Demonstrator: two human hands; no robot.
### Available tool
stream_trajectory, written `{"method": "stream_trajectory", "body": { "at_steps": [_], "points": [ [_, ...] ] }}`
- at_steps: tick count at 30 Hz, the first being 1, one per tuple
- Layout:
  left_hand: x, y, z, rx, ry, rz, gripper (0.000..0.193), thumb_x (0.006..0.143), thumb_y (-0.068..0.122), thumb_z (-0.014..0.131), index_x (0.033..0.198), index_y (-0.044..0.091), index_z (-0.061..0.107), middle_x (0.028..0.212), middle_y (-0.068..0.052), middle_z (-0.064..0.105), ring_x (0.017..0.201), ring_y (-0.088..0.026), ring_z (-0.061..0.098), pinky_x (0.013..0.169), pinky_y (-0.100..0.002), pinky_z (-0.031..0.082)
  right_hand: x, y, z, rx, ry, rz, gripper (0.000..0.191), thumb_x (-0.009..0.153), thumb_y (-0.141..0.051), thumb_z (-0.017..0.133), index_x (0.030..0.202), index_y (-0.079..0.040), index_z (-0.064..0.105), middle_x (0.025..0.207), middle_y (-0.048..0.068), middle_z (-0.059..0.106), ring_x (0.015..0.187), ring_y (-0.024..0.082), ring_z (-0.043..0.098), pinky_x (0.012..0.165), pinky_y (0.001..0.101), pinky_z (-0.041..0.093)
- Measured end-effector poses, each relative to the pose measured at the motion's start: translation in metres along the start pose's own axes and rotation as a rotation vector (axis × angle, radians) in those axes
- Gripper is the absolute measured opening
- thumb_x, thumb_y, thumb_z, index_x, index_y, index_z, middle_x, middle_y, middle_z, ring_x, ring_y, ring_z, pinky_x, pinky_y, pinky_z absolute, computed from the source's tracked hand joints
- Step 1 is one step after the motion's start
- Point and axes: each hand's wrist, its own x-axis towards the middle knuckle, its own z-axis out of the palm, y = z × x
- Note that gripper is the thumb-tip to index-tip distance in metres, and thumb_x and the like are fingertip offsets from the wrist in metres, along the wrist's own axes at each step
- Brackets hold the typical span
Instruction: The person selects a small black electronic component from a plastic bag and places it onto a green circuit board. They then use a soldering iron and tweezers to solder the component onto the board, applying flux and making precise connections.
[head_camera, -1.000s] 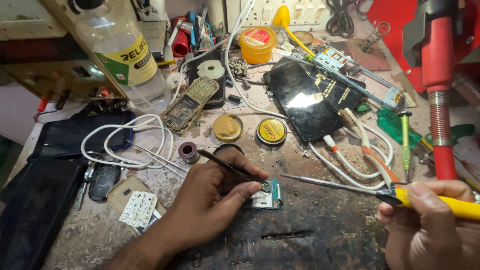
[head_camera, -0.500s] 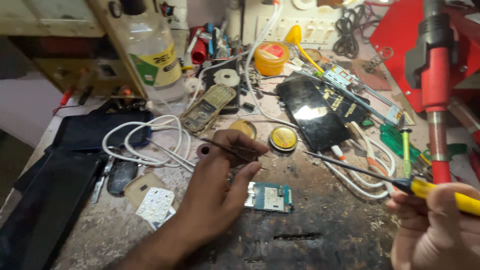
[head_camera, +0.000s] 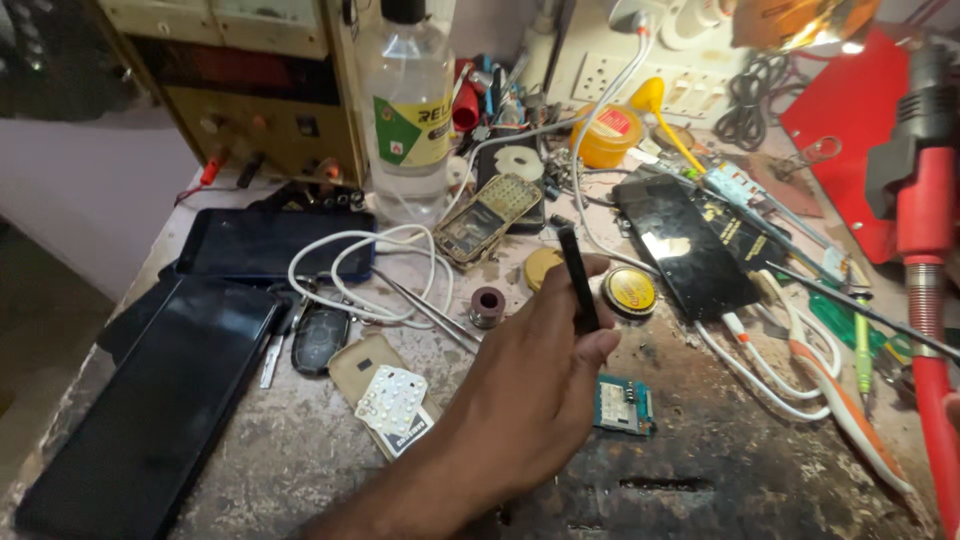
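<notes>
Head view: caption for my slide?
Left hand lifts black tweezers above a small circuit board on a cluttered repair bench.

glossy black glass phone, clear plastic bottle, matt scorched rough worktop, shiny metal tweezers.

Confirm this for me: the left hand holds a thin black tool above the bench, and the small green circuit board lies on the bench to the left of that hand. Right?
Not quite. In the head view the circuit board lies to the right of the left hand, not its left. The hand does hold the thin black tool raised above the bench.
</notes>
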Motion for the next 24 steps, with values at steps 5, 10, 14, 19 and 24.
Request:
{"method": "stream_trajectory", "body": {
  "at_steps": [5,10,14,19,24],
  "points": [
    [0.006,0.004,-0.007,0.22,-0.028,-0.044,0.062,0.097,0.007,0.058,0.156,0.002,0.038,0.097,-0.025,0.069,0.09,-0.043,0.067,0.078,-0.05,0.051,0.031,-0.037,0.05,-0.147,-0.059,-0.11,0.026,0.113,-0.022,0.063,0.128,-0.003,0.057,0.111,0.008,0.067,0.095,0.013,0.07,0.087,0.0277,0.061],
    [0.018,0.004,-0.011,0.363,-0.109,-0.136,0.034,0.095,0.01,0.059,0.127,0.003,0.052,0.095,-0.021,0.071,0.091,-0.042,0.067,0.078,-0.052,0.049,0.072,-0.088,0.131,-0.455,-0.167,-0.327,0.027,0.11,-0.021,0.064,0.13,-0.004,0.057,0.113,0.006,0.067,0.096,0.01,0.069,0.088,0.0254,0.06],
    [0.03,0.002,0.0,0.604,-0.381,0.033,0.03,0.079,0.0,0.062,0.109,0.006,0.064,0.095,-0.016,0.071,0.095,-0.038,0.066,0.081,-0.052,0.049,0.085,-0.111,0.179,-0.843,-0.172,-0.44,0.019,0.11,-0.016,0.067,0.124,-0.003,0.064,0.107,0.008,0.071,0.092,0.011,0.07,0.084,0.0261,0.057],
    [0.052,-0.016,0.024,0.687,-0.553,0.275,0.028,0.071,-0.002,0.065,0.097,0.007,0.067,0.096,-0.012,0.071,0.095,-0.036,0.065,0.079,-0.049,0.049,0.102,-0.095,0.213,-1.039,-0.113,-0.433,0.017,0.101,-0.017,0.072,0.11,-0.002,0.071,0.092,0.009,0.073,0.083,0.016,0.071,0.077,0.0294,0.056],
    [0.05,-0.039,0.041,0.644,-0.531,0.297,0.014,0.082,0.007,0.07,0.096,0.01,0.069,0.098,-0.01,0.072,0.097,-0.032,0.067,0.082,-0.047,0.051,0.129,-0.061,0.217,-1.26,-0.164,-0.639,0.026,0.098,-0.025,0.08,0.112,-0.004,0.075,0.093,0.014,0.075,0.086,0.026,0.074,0.077,0.0394,0.056]
  ]
}}
